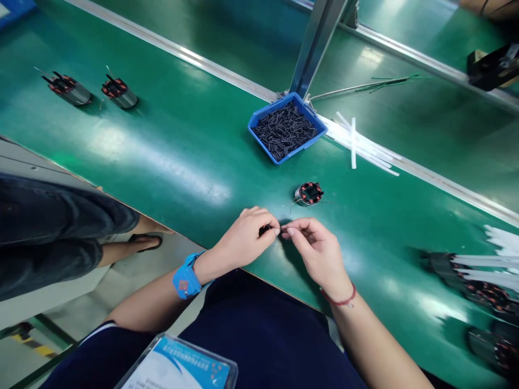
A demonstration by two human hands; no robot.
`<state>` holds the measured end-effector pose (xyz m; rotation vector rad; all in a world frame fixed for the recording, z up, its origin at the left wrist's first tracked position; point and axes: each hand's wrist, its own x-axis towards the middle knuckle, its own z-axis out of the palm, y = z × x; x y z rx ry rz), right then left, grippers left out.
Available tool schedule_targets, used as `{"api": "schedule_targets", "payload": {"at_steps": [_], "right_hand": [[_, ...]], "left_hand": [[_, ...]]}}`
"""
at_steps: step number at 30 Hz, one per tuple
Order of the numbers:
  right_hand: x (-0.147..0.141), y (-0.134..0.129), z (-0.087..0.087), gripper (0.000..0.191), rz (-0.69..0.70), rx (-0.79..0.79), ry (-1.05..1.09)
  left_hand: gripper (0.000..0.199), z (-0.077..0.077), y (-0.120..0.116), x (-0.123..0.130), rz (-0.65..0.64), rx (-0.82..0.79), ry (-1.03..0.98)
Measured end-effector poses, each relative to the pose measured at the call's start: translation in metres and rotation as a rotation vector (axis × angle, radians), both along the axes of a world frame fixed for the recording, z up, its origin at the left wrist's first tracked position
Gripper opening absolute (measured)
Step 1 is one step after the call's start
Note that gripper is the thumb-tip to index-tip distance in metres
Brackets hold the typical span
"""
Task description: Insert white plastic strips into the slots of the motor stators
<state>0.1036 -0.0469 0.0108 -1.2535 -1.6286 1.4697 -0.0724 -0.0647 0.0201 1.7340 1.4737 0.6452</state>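
Observation:
Both hands meet fingertip to fingertip low over the green table, just in front of a motor stator. My left hand is closed, with small black pieces showing in the curl of its fingers; their exact kind is hard to see. Thumb and forefinger of my right hand are pinched beside the left fingertips, and what lies between them is too small to name. The stator stands upright with copper windings on top and thin wire ends sticking out at its sides. Neither hand touches it.
Behind the stator sits a blue bin full of short black tubes. White strips lie right of it, by a metal post. Two stators stand far left; several more are at right. Another person's legs are at left.

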Motion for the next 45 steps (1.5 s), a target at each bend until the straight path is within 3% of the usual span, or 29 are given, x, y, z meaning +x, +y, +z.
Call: {"api": "schedule_targets", "payload": {"at_steps": [8,14,16,18,21,24,27,31,33,35,40,42,45], "right_hand": [[-0.002,-0.001,0.001,0.009,0.084,0.346,-0.277],[-0.014,-0.006,-0.011,0.011,0.069,0.646,-0.486],[-0.017,-0.009,-0.015,0.015,0.050,0.682,-0.535],[-0.016,-0.010,-0.016,0.014,0.021,0.547,-0.470],[-0.008,-0.008,-0.011,0.021,0.024,0.052,-0.156],[-0.001,-0.002,-0.004,0.032,0.083,-0.393,0.109],[-0.002,0.002,-0.001,0.031,0.058,-0.572,0.243],[-0.011,0.005,-0.004,0.024,0.020,-0.611,0.300],[-0.014,0.004,-0.007,0.023,0.023,-0.550,0.262],[-0.015,0.001,-0.010,0.020,0.019,-0.377,0.160],[-0.006,-0.010,-0.010,0.012,0.114,0.483,-0.251],[0.000,-0.014,-0.008,0.022,0.191,0.687,-0.289],[0.012,-0.016,-0.007,0.041,0.281,0.823,-0.303]], "left_hand": [[0.012,-0.001,-0.001,0.001,0.019,0.008,0.003],[0.016,-0.003,-0.002,0.007,0.077,0.055,0.005],[0.016,-0.004,-0.003,0.009,0.102,0.089,0.018],[0.015,-0.004,-0.006,0.010,0.096,0.114,0.055],[0.013,-0.004,-0.017,0.006,0.112,0.156,0.122],[0.037,-0.005,-0.034,-0.002,0.152,0.189,0.202],[0.053,-0.008,-0.049,-0.005,0.146,0.164,0.283],[0.056,-0.014,-0.055,-0.005,0.158,0.150,0.283],[0.046,-0.016,-0.053,-0.004,0.162,0.163,0.238],[0.040,-0.015,-0.051,-0.005,0.148,0.168,0.185],[0.037,-0.008,-0.048,-0.007,0.111,0.076,0.021],[0.037,-0.002,-0.046,-0.007,0.091,0.011,-0.061],[0.034,0.007,-0.042,-0.007,0.060,-0.061,-0.149]]}}
